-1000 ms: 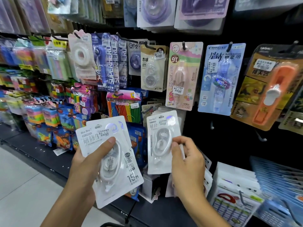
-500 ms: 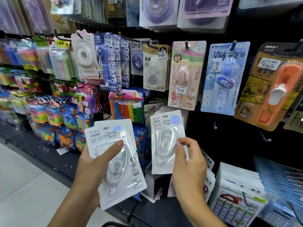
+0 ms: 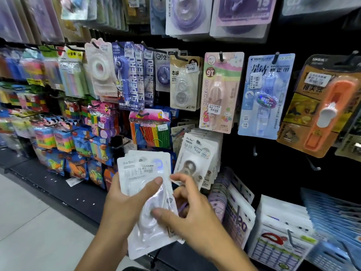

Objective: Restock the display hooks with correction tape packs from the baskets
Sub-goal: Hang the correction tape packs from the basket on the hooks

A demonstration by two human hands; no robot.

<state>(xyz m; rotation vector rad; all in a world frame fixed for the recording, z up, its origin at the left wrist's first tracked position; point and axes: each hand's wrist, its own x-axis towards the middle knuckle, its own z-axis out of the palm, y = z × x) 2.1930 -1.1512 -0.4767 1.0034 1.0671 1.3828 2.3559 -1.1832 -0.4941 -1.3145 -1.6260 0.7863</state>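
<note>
The packs (image 3: 145, 194) are white blister cards, each with a clear oval bubble over a white tape dispenser, grey print along the top and a small price label. A fanned stack of them sits in the left hand (image 3: 125, 210), whose thumb lies across the front card while the fingers curl behind; that grip holds the stack tilted, top edge toward the shelf. The right hand (image 3: 192, 216) is at the stack's right edge, thumb pressed on the front card's bubble and forefinger crooked above the edge; blur hides whether this grip pinches a card or only touches it.

Just above and right of the stack, a row of the same packs hangs on a hook (image 3: 197, 159), below a pink pack (image 3: 220, 90). A blue pack (image 3: 263, 94) hangs right of the pink one.

A second ago the right hand held a single pack upright near that hook, well apart from the stack. That pack is no longer in the hand, the hanging row now shows a white pack in front, and the right hand has come back to the stack.
</note>
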